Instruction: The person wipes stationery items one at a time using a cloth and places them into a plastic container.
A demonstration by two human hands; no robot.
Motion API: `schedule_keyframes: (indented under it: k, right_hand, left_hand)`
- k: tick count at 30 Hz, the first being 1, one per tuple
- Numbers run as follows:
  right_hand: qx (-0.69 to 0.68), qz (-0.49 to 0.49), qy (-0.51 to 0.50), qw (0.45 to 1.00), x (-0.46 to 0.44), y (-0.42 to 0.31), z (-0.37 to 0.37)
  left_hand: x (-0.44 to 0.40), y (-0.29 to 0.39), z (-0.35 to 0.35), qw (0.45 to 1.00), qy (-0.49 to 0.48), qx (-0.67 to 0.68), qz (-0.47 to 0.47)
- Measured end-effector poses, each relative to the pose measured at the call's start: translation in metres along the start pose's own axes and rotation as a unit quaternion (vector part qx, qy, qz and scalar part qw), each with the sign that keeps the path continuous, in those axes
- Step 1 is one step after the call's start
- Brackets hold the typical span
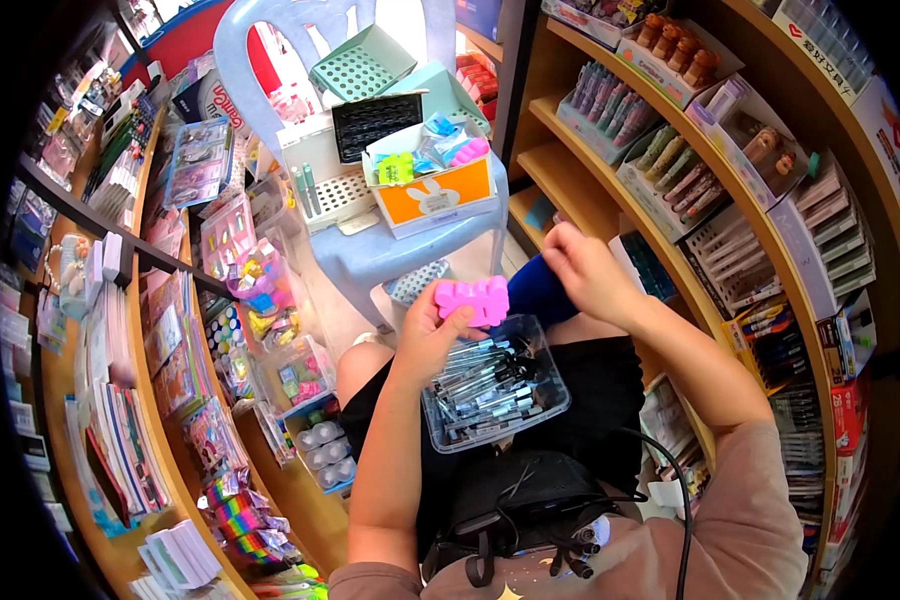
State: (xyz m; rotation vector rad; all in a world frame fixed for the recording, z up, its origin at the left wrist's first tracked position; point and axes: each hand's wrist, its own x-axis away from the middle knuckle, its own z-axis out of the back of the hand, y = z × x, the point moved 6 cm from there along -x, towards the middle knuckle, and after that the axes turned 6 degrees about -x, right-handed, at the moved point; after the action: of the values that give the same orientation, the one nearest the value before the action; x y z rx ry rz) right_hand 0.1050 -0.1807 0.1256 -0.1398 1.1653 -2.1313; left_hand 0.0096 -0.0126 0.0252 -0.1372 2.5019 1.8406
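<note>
My left hand point(432, 335) is closed around a bright pink, bumpy-edged object point(473, 301), just above a clear plastic tub. The tub point(560, 405) rests on my lap and is filled with many pens point(485, 385), mostly grey, clear and black. To the right, my right hand point(592, 275) is curled, its fingers pressed together beside a dark blue item point(538, 297). Whether those fingers grip anything is hidden from this angle.
A pale blue plastic chair point(355, 262) stands ahead, bearing an orange-fronted box point(436, 203) of small colourful packets and perforated trays point(362, 62). Shelves of pens point(610, 105) rise close on my right. Stationery shelves point(120, 400) line the left. A black cable point(682, 490) hangs beside me.
</note>
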Motion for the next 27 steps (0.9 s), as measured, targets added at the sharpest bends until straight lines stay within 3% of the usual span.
schedule_keyframes:
  k: [2, 4, 6, 7, 9, 10, 11, 13, 15, 16, 17, 19, 21, 22, 24, 27]
  right_hand:
    - [-0.073, -0.026, 0.014, 0.997, -0.009, 0.019, 0.010]
    - [-0.290, -0.122, 0.031, 0.949, -0.013, 0.012, 0.031]
    - [-0.480, -0.074, 0.083, 0.870, -0.022, -0.023, 0.066]
    - [-0.500, -0.015, 0.102, 0.860, -0.021, -0.034, 0.087]
    - [-0.618, -0.024, 0.149, 0.771, -0.019, -0.026, 0.097]
    - [-0.611, -0.107, 0.176, 0.764, -0.016, -0.018, 0.077]
    - [-0.596, -0.111, 0.102, 0.789, -0.014, -0.023, 0.053]
    - [-0.611, -0.156, 0.037, 0.775, -0.008, 0.022, 0.012]
    - [-0.628, -0.173, 0.024, 0.759, -0.009, 0.035, -0.014]
    - [-0.611, -0.210, 0.060, 0.761, -0.009, 0.020, -0.020]
    - [-0.618, -0.224, 0.031, 0.753, -0.013, 0.018, -0.028]
    - [-0.563, -0.223, -0.016, 0.795, -0.019, 0.005, -0.034]
    - [-0.389, -0.118, -0.069, 0.911, -0.027, -0.005, -0.036]
    - [-0.324, -0.090, -0.080, 0.938, -0.029, -0.015, -0.036]
    - [-0.183, 0.013, -0.071, 0.980, -0.033, -0.028, -0.039]
    - [-0.031, 0.111, -0.077, 0.990, -0.035, -0.039, -0.042]
  left_hand:
    - [0.000, -0.001, 0.007, 0.999, 0.027, 0.029, 0.000]
    - [0.001, -0.001, 0.015, 0.996, 0.058, 0.061, 0.001]
    - [0.003, 0.004, 0.018, 0.992, 0.068, 0.109, -0.010]
    - [0.004, 0.006, 0.020, 0.988, 0.072, 0.134, -0.015]
    - [0.005, 0.010, 0.019, 0.980, 0.052, 0.191, -0.025]
    - [0.003, 0.013, 0.019, 0.974, 0.040, 0.219, -0.033]
    - [0.002, 0.014, 0.019, 0.972, 0.029, 0.231, -0.034]
    - [0.001, 0.011, 0.022, 0.966, 0.010, 0.255, -0.032]
    - [0.002, 0.010, 0.023, 0.964, 0.013, 0.262, -0.035]
    - [0.002, 0.010, 0.023, 0.964, 0.012, 0.265, -0.035]
    - [0.001, 0.008, 0.024, 0.965, 0.020, 0.259, -0.032]
    - [0.000, 0.006, 0.026, 0.968, 0.035, 0.247, -0.027]
    - [-0.002, 0.010, 0.024, 0.971, 0.045, 0.233, -0.020]
    - [-0.003, 0.012, 0.024, 0.973, 0.051, 0.226, -0.017]
    - [-0.005, 0.015, 0.022, 0.975, 0.028, 0.220, -0.019]
    - [-0.004, 0.011, 0.020, 0.972, 0.031, 0.232, -0.005]
